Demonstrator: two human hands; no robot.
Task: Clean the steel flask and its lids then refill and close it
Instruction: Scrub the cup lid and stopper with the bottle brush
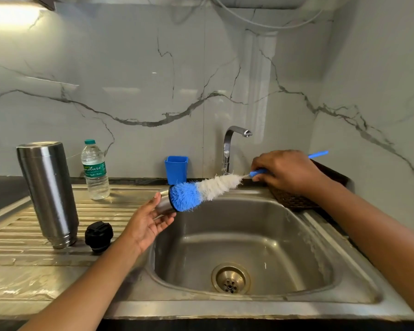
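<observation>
The steel flask (48,193) stands upside down on the draining board, mouth down. Its black inner lid (98,236) lies beside it. My left hand (148,223) holds the steel cup lid (164,203) on its side over the sink's left edge, opening facing right. My right hand (285,172) grips the blue handle of a bottle brush (202,191). The brush's blue and white bristles reach left, and the blue tip is pushed into the cup lid's opening.
A plastic water bottle (95,170) with a green cap stands behind the flask. A blue holder (176,168) sits beside the tap (230,149). The steel sink basin (296,247) lies below, a dark woven tray (294,199) at its right rear.
</observation>
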